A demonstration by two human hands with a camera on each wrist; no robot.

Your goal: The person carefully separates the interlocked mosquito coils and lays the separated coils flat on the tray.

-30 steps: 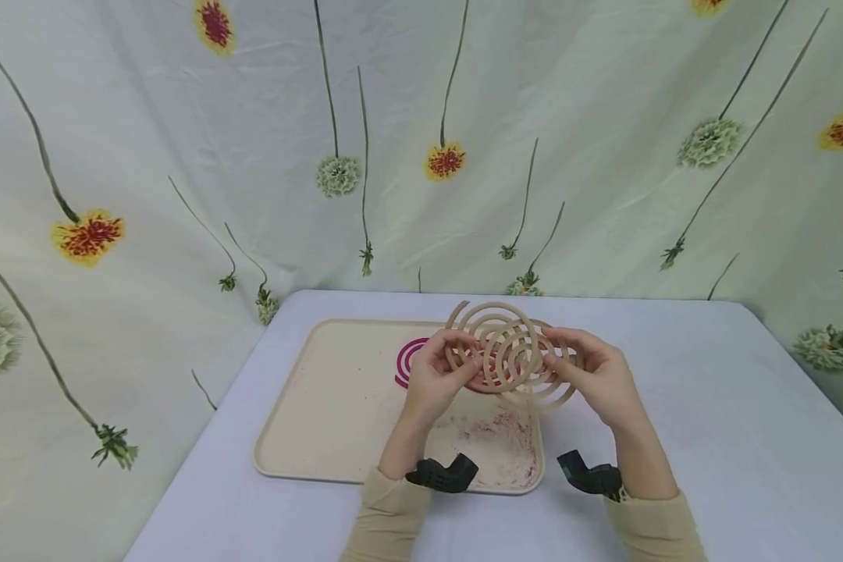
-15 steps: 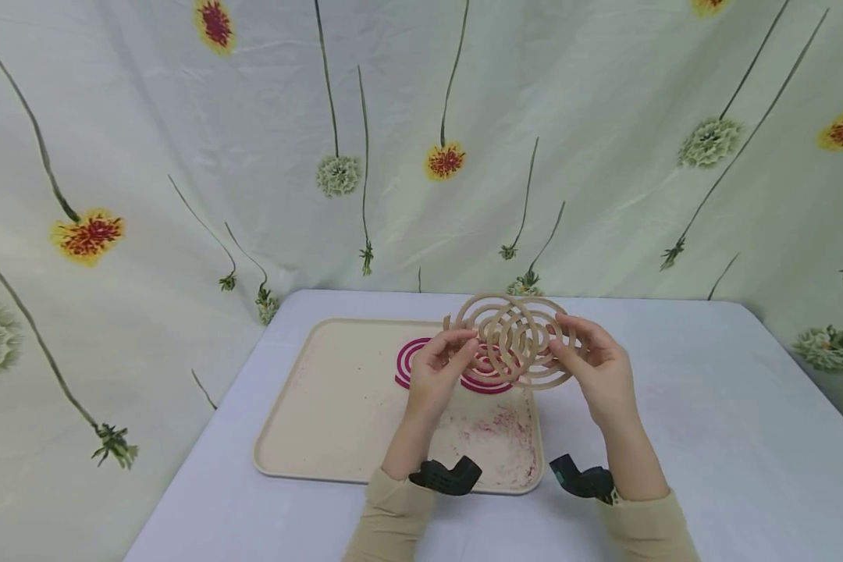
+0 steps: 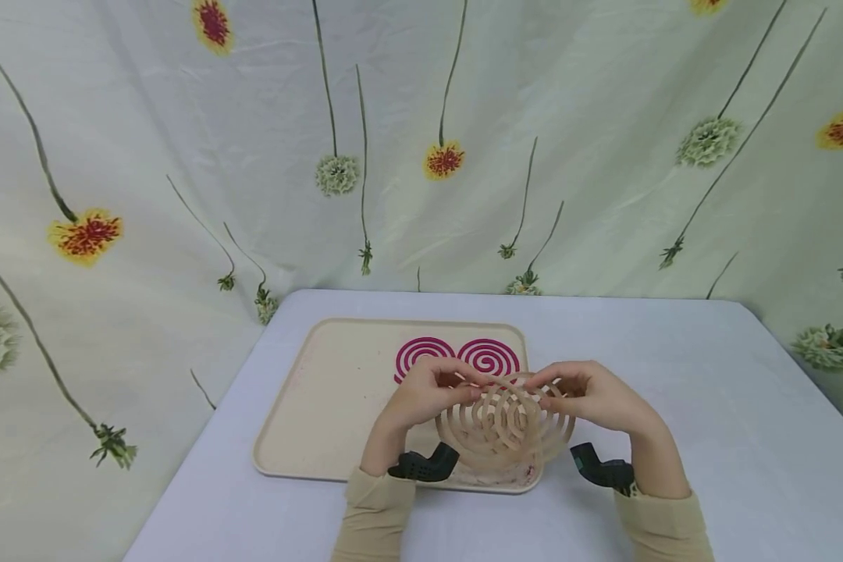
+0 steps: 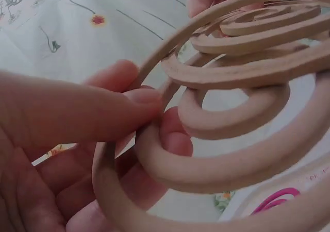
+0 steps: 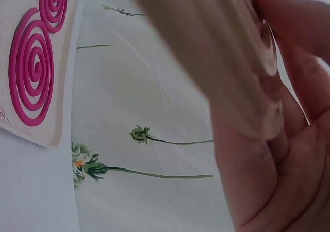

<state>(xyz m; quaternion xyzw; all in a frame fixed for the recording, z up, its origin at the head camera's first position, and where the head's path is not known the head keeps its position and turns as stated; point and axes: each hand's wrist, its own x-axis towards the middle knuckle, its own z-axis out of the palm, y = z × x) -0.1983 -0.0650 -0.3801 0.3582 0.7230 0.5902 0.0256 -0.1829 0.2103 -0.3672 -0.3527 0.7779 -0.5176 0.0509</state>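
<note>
A tan pair of mosquito coils [image 4: 232, 126], two flat spirals overlapping each other, is held in the air between both hands. My left hand [image 3: 421, 394] pinches the left part of its rings between thumb and fingers. On the other side my right hand [image 3: 600, 396] grips the coils' right part, seen blurred and nearly edge-on in the right wrist view. Beyond the hands, pink mosquito coils [image 5: 36, 69], also two spirals side by side, lie on a cream tray [image 3: 323, 414]. The left pink spiral is partly hidden by my left hand in the head view.
The tray rests on a table with a white cloth [image 3: 688, 375]. Reddish smudges mark the tray's near right corner, below the held coils. A flower-printed curtain [image 3: 407, 226] hangs behind the table. Each wrist wears a black camera mount [image 3: 425, 464].
Both hands first raised the tan coils slightly, then lowered them towards me and tilted them. The pink coils now show more fully. Both hands keep their grip.
</note>
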